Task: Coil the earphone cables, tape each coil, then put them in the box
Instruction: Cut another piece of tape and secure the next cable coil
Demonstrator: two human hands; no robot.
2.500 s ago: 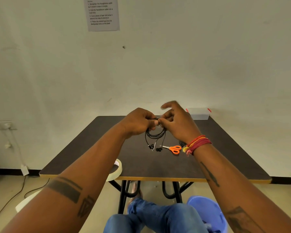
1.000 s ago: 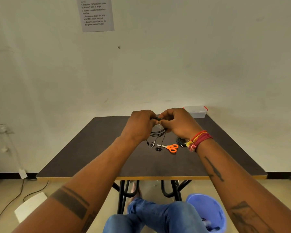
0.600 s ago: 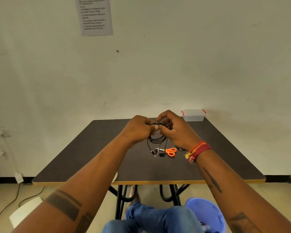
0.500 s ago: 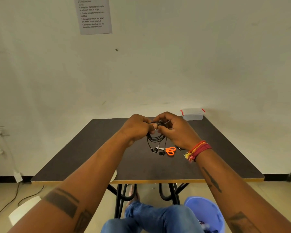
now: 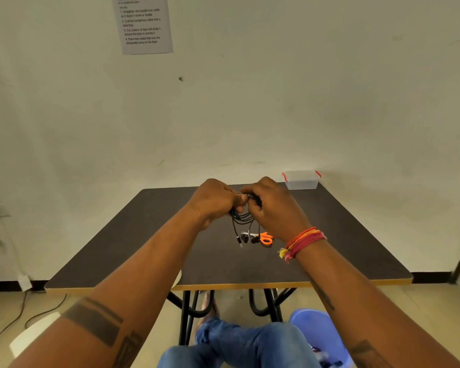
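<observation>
The black earphone cable coil [image 5: 241, 217] is held up above the dark counter [image 5: 144, 235] between both hands. The left hand [image 5: 214, 199] is closed around the upper left part of the coil, with the fingers curled. The right hand [image 5: 272, 204] is also closed, and the top of the coil is pinched between its thumb and fingers, just beside the left hand. The loops are seen hanging below the hands, and the earbuds [image 5: 247, 239] and the plug are hanging near the counter surface. Orange scissors [image 5: 264, 238] are laid on the counter just behind the earbuds. The clear box [image 5: 301, 179] with red clips is placed at the far right corner, well apart from the hands.
</observation>
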